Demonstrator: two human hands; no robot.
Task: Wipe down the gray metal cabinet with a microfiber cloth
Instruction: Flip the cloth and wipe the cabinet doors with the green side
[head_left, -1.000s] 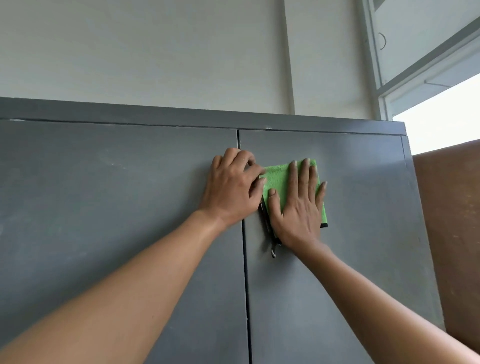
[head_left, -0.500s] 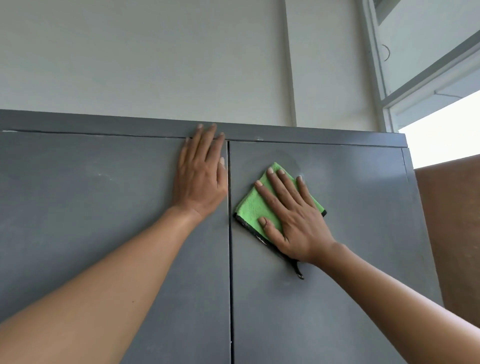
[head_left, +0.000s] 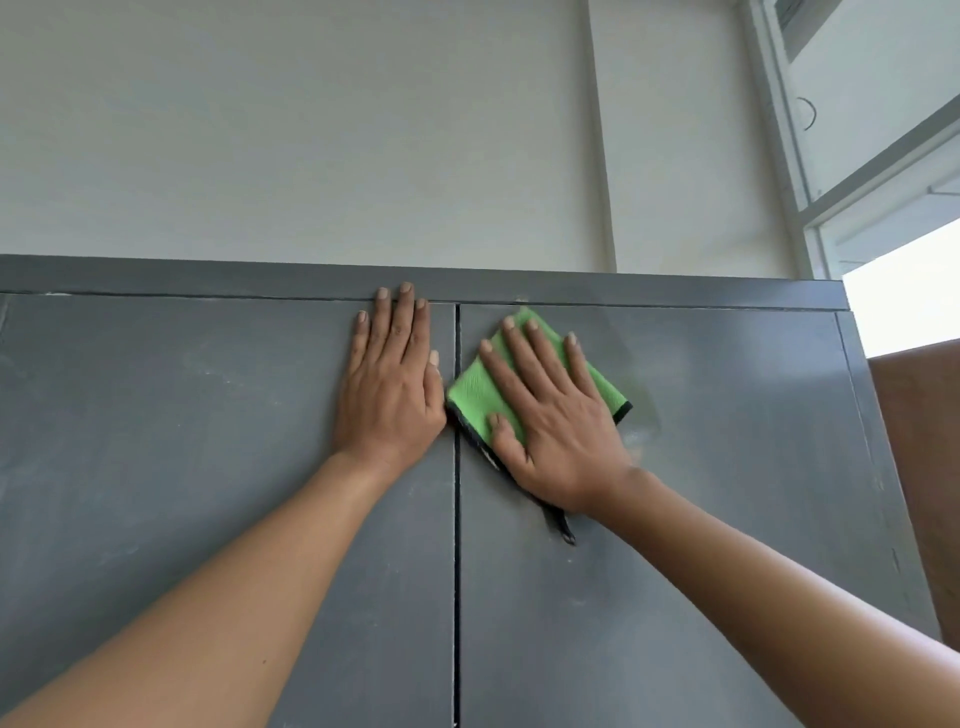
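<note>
A gray metal cabinet (head_left: 208, 467) fills the lower part of the view, its two doors meeting at a dark vertical seam (head_left: 456, 519) near the middle. The left hand (head_left: 392, 384) lies flat on the left door, right beside the seam, fingers straight and close together; its fingertips reach the top edge of that door and overlap the cabinet's top rail (head_left: 156, 275). It holds nothing.

The right hand (head_left: 550, 410) presses a folded green cloth (head_left: 470, 397) against the right door, near that door's upper left corner. Its fingers are spread and straight over the cloth, the thumb laid across the cloth's lower part. The cloth sits turned like a diamond, one corner just below the top edge of the door and another touching the seam. It has a dark trim, and a small dark loop (head_left: 563, 527) hangs from under the wrist.

Behind the cabinet rises a pale wall (head_left: 311, 130). A window frame (head_left: 810, 156) stands at the upper right, and a brown panel (head_left: 924, 441) sits beside the cabinet's right edge.
</note>
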